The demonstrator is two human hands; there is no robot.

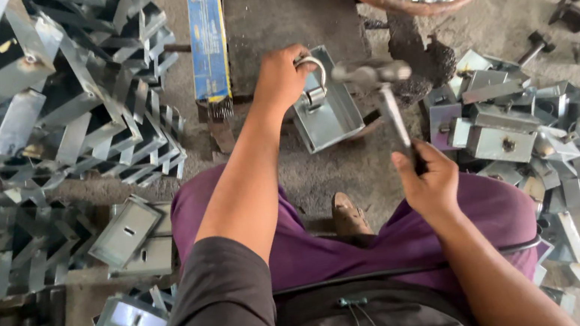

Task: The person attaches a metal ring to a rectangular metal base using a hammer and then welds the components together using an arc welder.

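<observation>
Purple-clad knees of the seated person fill the near edge, one foot (349, 215) showing between them. Judged from the grips, the step in hand is hammering a curved ring fitting onto a folded metal bracket; the next move would call for a square blow on the fitting while the bracket is kept from shifting. By size: one large heap of finished brackets (51, 128) takes up the left side, too tangled to count; one smaller pile of loose brackets (535, 128) lies on the floor to the right, roughly two dozen, exact number not determinable. One dark work block (284, 12) sits ahead, with one blue bar (206, 31) along its left edge. One round basket (426, 4) at the top holds many small fittings, uncounted. One bracket (328, 108) lies at the near edge of the block, directly ahead of the knees. One hammer (372, 74) is raised, its head just right of the bracket. Three dark punches or bolts (559, 4) lie at upper right. Left hand (282, 77): fingers curled, pressing the ring fitting (314, 80) against the bracket's upper end. Right hand (427, 181): closed in a fist round the hammer handle.
</observation>
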